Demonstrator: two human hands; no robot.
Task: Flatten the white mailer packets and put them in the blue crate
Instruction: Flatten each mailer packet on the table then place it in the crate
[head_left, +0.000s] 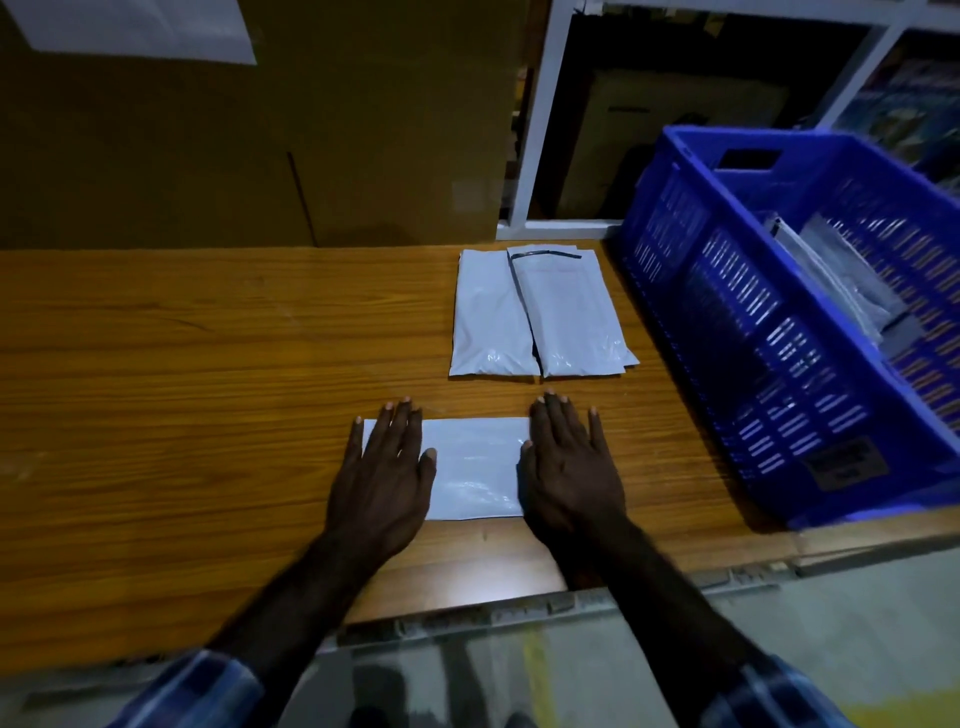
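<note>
- Head view: a white mailer packet (475, 467) lies flat on the wooden table (182, 389), close to the near edge, its long side running left to right.
- The left hand (384, 473) lies palm down on the packet's left end, fingers straight and slightly spread, fingertips reaching past the far edge onto the wood; nothing is gripped.
- The right hand (569, 467) lies palm down on the packet's right end, fingers straight and held together, thumb lying on the white surface; it too presses flat and grips nothing.
- Only the middle of the packet shows between the two hands.
- Farther back on the table lie more white packets (540, 312), side by side and partly overlapping, the right one with a dark strip along its top edge; they lie apart from the pressed packet and just left of the crate.
- The blue crate (753, 322) stands on the right end of the table, its slotted wall facing the packets; inside it lie pale flat packets (831, 275), leaning against one another.
- Both forearms reach in from the bottom, with blue checked sleeves (208, 691) at the lower corners.
- A large brown cardboard box (260, 145) stands behind the table, and a white-framed shelf (540, 130) stands behind the crate.
</note>
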